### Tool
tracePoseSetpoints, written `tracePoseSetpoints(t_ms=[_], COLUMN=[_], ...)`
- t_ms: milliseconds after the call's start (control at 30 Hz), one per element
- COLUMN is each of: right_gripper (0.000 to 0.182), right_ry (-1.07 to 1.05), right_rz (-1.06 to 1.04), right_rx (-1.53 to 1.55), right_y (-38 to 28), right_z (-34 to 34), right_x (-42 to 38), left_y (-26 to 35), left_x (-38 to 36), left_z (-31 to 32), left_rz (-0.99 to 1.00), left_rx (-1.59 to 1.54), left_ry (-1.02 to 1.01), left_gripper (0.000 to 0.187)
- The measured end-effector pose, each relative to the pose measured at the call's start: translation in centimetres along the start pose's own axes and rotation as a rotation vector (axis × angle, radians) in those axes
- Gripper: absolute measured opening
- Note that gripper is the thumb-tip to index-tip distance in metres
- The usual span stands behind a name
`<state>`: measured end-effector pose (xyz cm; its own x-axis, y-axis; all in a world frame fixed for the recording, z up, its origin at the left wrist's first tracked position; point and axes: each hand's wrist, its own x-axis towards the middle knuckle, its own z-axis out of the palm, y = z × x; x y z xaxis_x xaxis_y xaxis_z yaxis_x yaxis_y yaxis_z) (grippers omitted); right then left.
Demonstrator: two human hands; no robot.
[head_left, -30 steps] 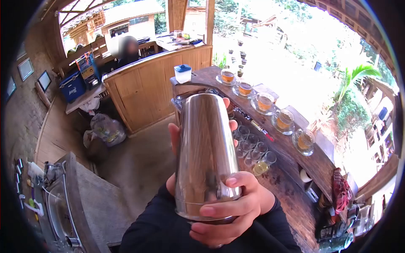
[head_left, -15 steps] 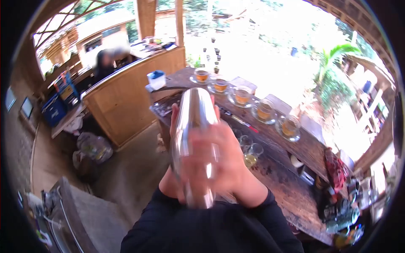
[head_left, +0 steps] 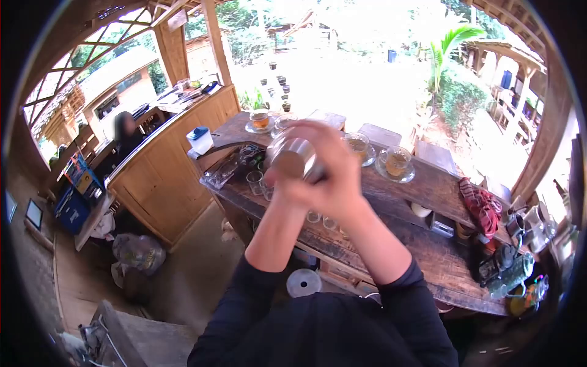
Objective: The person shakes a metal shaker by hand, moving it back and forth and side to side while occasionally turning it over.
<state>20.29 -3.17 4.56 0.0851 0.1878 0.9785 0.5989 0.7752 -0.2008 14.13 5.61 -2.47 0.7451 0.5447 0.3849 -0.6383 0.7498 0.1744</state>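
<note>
Both of my hands are wrapped round a shiny metal cocktail shaker [head_left: 298,150], held out in front of me above the counter with one end turned towards me. My right hand [head_left: 335,162] covers its right side, smeared somewhat by motion. On the near side, my left hand [head_left: 287,191] grips it too, its fingers partly hidden. Behind the shaker, a glass cup of amber drink [head_left: 260,120] stands on a saucer on the raised shelf. Further right are another filled cup [head_left: 358,144] and a third cup [head_left: 397,163]. Below my hands is a small empty glass [head_left: 255,182].
The dark wooden counter [head_left: 416,257] runs to the right, with a red cloth [head_left: 478,205] and glass jugs [head_left: 516,275] at its end. A blue-lidded tub [head_left: 199,140] stands at the left corner. A person [head_left: 125,131] is behind the wooden partition [head_left: 177,177]. A round stool [head_left: 304,282] is below.
The shaker has moved forward, away from my body, and tipped from lengthwise to end-on. My forearms are now stretched out further. The view has shifted slightly.
</note>
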Motion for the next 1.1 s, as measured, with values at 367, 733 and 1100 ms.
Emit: tracePoseSetpoints(t_ms=[367,733,1100], right_gripper=[0.044,0.044,0.043], right_ry=[-0.351,-0.386,-0.320], right_rz=[-0.634,-0.839,-0.551], right_rx=[-0.383,-0.669,-0.801], right_y=[-5.0,-10.7,-15.7], right_z=[-17.4,-30.4,-37.0], right_x=[2.7,3.7,5.3], left_y=[-11.7,-24.0,-32.7], left_x=[6.8,9.4,7.5], left_z=[5.3,15.7,20.9], left_rz=[-0.530,-0.424,-0.622], left_rx=[-0.253,0.012,-0.014], left_ry=[-0.587,-0.635,-0.656], left_gripper=[0.066,0.047,0.054])
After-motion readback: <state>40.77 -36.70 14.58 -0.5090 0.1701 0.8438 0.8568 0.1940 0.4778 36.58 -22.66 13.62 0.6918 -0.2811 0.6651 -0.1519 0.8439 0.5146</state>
